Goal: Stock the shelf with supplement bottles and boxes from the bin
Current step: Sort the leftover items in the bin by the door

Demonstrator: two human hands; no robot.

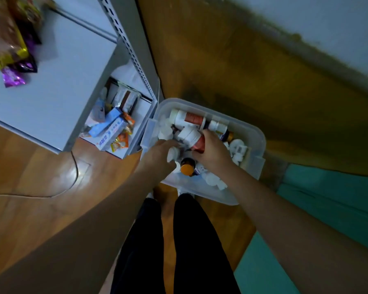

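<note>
A clear plastic bin [256, 136] stands on the floor, holding several white supplement bottles with red labels and a brown bottle with an orange cap [187, 167]. Both hands reach into it. My right hand [210, 150] grips a white bottle with a red label [192, 137]. My left hand [160, 154] has its fingers curled round a small white item [172, 153] among the bottles; what that item is cannot be told. The white shelf [57, 81] stands to the left of the bin.
The lower shelf level [134, 128] holds blue-white boxes and orange packets. Shiny purple and gold snack bags [15, 58] lie on the upper shelf. A thin cable [74, 172] runs over the wooden floor. A teal mat [327, 209] lies at right. My legs stand just before the bin.
</note>
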